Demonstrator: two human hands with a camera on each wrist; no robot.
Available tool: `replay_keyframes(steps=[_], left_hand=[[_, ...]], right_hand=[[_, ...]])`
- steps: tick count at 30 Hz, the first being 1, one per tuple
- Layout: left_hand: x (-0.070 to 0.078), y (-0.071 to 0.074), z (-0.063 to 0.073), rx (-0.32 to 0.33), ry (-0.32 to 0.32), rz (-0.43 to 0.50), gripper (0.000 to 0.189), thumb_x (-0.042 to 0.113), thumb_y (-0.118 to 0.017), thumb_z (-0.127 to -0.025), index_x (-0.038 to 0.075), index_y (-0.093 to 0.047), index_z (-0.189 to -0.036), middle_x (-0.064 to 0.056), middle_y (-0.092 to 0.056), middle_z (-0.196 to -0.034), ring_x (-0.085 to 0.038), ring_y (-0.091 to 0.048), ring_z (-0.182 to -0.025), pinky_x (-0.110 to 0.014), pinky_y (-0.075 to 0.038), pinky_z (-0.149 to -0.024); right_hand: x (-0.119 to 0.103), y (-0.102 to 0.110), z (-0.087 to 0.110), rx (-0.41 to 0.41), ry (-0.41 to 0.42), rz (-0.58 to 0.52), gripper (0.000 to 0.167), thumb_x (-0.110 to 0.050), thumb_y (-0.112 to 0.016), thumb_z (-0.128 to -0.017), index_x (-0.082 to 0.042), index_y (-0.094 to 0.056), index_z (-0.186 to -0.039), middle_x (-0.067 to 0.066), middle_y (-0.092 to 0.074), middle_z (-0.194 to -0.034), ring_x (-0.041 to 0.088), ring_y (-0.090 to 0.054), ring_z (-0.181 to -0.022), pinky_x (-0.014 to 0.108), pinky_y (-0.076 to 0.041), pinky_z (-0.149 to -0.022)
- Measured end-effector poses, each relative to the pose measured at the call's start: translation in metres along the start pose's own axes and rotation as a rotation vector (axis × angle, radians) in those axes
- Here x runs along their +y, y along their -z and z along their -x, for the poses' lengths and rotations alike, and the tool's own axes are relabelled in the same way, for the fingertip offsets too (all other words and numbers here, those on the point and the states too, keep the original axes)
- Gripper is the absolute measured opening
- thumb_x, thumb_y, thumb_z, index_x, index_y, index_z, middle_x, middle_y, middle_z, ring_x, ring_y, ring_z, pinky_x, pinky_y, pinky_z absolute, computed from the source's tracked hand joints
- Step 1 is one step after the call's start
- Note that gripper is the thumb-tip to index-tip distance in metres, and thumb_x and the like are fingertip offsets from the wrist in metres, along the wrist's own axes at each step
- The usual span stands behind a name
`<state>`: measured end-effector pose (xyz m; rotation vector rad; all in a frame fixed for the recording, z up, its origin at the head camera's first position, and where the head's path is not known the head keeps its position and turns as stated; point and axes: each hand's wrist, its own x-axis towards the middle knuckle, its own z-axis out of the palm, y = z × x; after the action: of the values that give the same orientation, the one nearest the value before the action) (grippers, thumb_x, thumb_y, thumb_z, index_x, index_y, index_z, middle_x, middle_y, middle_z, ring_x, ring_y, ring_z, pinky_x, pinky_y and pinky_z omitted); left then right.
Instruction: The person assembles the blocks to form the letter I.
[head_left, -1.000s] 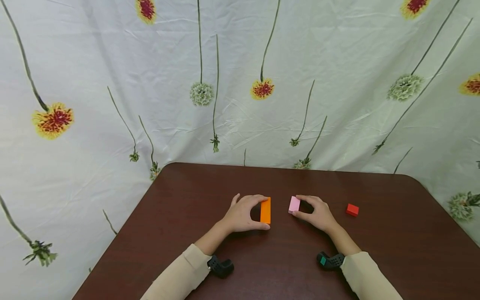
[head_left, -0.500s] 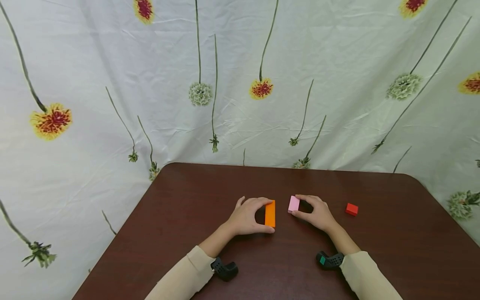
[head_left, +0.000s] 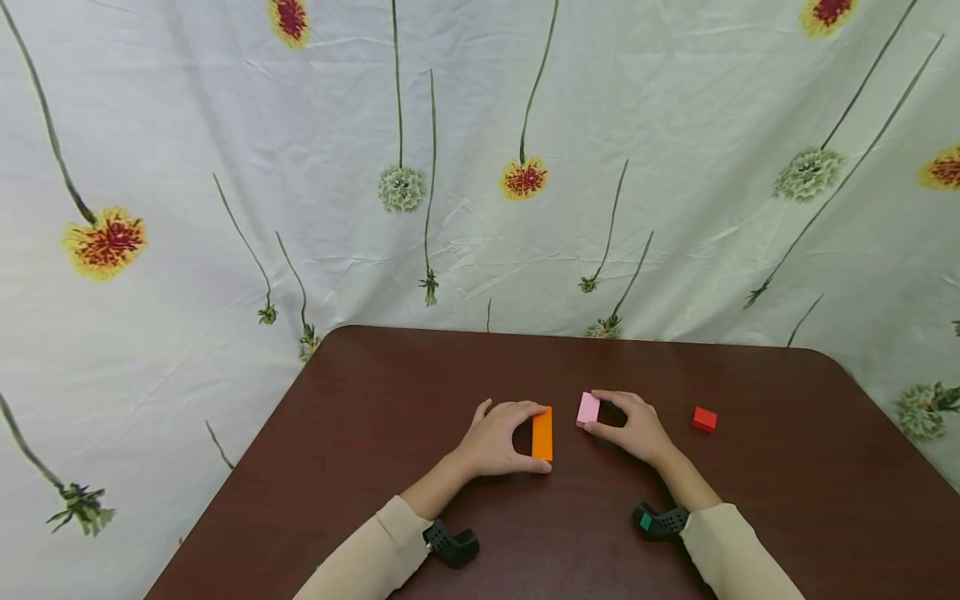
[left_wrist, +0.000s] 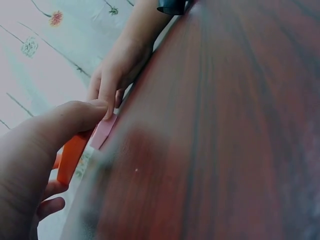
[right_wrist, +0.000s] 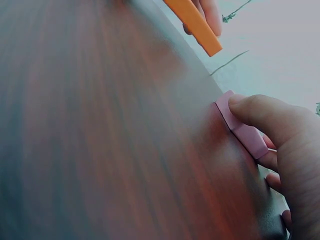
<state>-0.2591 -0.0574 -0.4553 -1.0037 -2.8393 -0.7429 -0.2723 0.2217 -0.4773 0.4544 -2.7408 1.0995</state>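
My left hand [head_left: 493,440] pinches an orange rectangular block [head_left: 542,434] by its two ends, thumb at the near end and fingertips at the far one. In the right wrist view this orange block [right_wrist: 196,25] hangs above the table surface. Just to its right, a smaller pink block [head_left: 588,409] lies on the table, and my right hand [head_left: 637,427] grips it between thumb and fingers. A narrow gap separates the two blocks in the head view. Seen from the right wrist, the pink block [right_wrist: 243,129] is partly covered by the thumb.
A small red block [head_left: 704,419] lies to the right of my right hand on the dark brown table [head_left: 420,367]. Behind the table's rounded far edge hangs a pale cloth [head_left: 465,108] printed with flowers. Each wrist wears a dark band.
My left hand has carried the orange block rightward and a little toward me, closer to the pink one. The right hand and the pink block stay in place.
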Motion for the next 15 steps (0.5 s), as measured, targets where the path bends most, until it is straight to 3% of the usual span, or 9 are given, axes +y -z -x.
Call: replay_keyframes(steps=[15], left_hand=[[-0.0066, -0.0104, -0.0005, -0.006, -0.020, 0.007, 0.082, 0.062, -0.073, -0.075, 0.022, -0.050, -0.143, 0.002, -0.050, -0.143, -0.022, -0.042, -0.132, -0.058, -0.020, -0.111]], right_hand=[[-0.0018, 0.0009, 0.0003, -0.003, -0.023, 0.001, 0.065, -0.044, -0.076, -0.082, -0.012, -0.059, -0.135, 0.018, -0.053, -0.137, 0.040, -0.043, -0.126, 0.066, -0.031, -0.100]])
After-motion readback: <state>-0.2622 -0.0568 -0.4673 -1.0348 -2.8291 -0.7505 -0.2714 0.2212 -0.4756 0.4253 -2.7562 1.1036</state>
